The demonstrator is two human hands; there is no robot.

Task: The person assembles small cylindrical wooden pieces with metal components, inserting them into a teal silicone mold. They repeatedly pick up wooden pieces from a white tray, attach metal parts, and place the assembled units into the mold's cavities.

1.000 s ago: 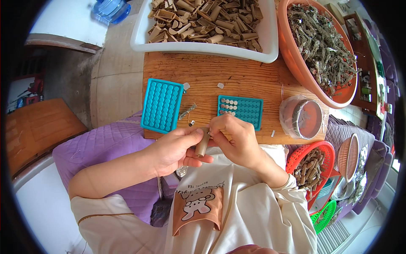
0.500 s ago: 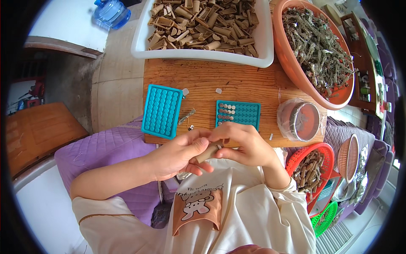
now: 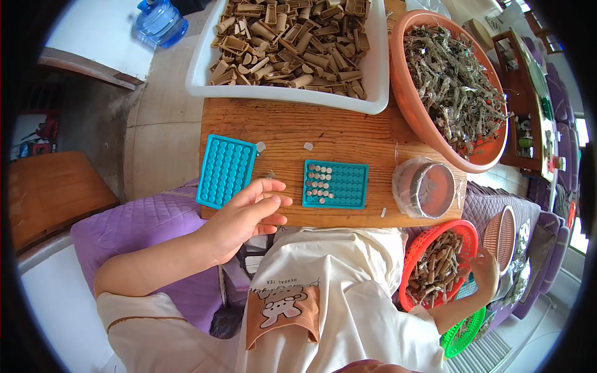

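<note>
My left hand (image 3: pixel 252 214) hovers over the near edge of the wooden table (image 3: pixel 273 118), its fingers apart and nothing visible in them. Close to it lies a teal tray (image 3: pixel 226 171) full of round cups. To the right, a second teal tray (image 3: pixel 348 186) holds small silvery round pieces in its left columns. My right hand (image 3: pixel 485 272) is off to the right, at the outer rim of a red basket (image 3: pixel 411 264) filled with brown tubular pieces (image 3: pixel 441 264). Its fingers are small and partly hidden, so its grip is unclear.
A white bin (image 3: pixel 286 92) with brown half-round tube pieces stands at the far side. Beside it is an orange basin (image 3: pixel 407 99) of tangled dry strands. A plastic-lined round container (image 3: pixel 429 188) sits at the table's right; a green basket (image 3: pixel 463 332) stands lower right.
My hands have parted. The brown tube between them is no longer seen. My right hand has swung right to the red basket, while my left stays near the table edge with fingers spread.
</note>
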